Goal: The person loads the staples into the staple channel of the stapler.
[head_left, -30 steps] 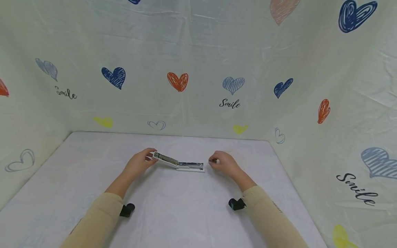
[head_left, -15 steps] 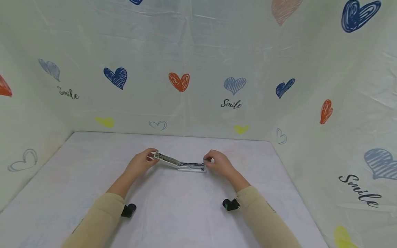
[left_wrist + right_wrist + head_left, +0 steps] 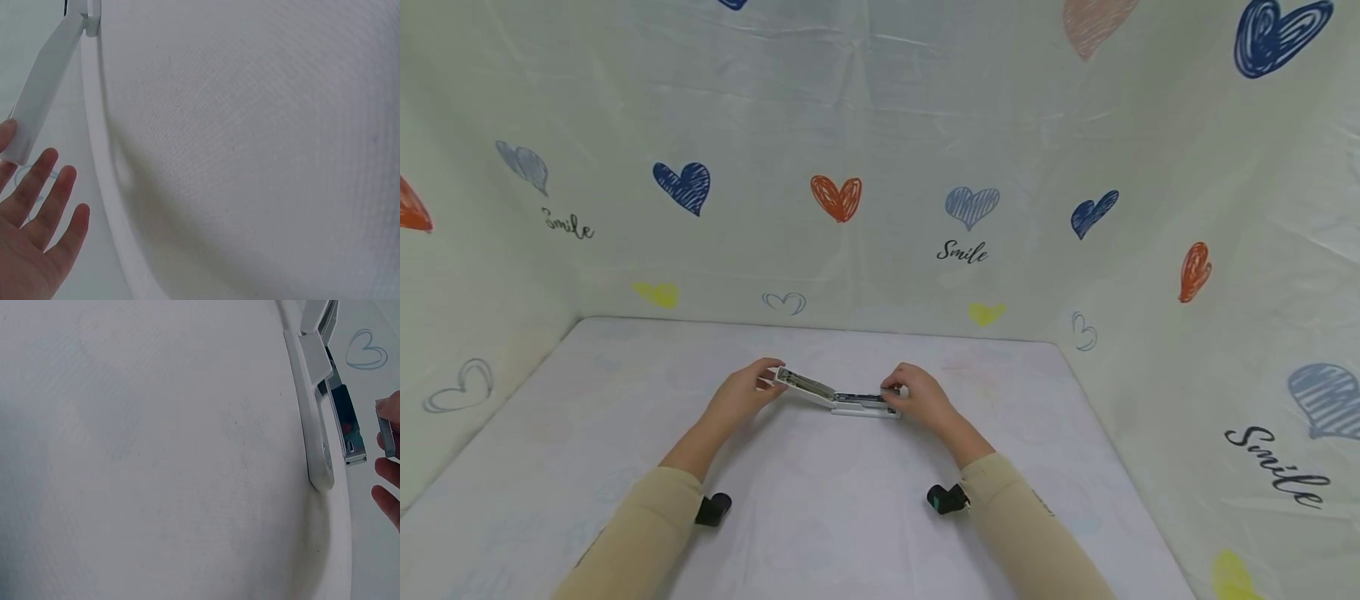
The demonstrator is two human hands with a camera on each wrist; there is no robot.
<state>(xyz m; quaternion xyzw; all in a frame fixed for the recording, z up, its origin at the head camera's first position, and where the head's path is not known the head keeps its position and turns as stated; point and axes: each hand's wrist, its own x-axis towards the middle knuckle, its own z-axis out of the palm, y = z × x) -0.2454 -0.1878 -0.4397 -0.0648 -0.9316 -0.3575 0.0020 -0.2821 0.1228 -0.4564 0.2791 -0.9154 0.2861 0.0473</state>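
Note:
A white stapler (image 3: pixel 856 410) stands on the table, its lid (image 3: pixel 807 386) swung wide back to the left so that the metal magazine (image 3: pixel 345 415) lies bare. My left hand (image 3: pixel 737 398) pinches the raised lid at its far end; in the left wrist view the other fingers are spread away from the lid (image 3: pixel 40 87). My right hand (image 3: pixel 925 402) pinches a short grey strip of staples (image 3: pixel 385 431) between thumb and fingers. In the right wrist view this strip is just above and apart from the magazine's front end.
The white-covered table (image 3: pixel 820 517) reaches back to a wall cloth (image 3: pixel 887 125) printed with hearts and words. A small black camera (image 3: pixel 713 508) sits at the left wrist, another black camera (image 3: pixel 946 498) at the right.
My right hand has moved left with the strip of staples, from beyond the stapler's right end to over its magazine. The left hand keeps holding the lid, nearly still.

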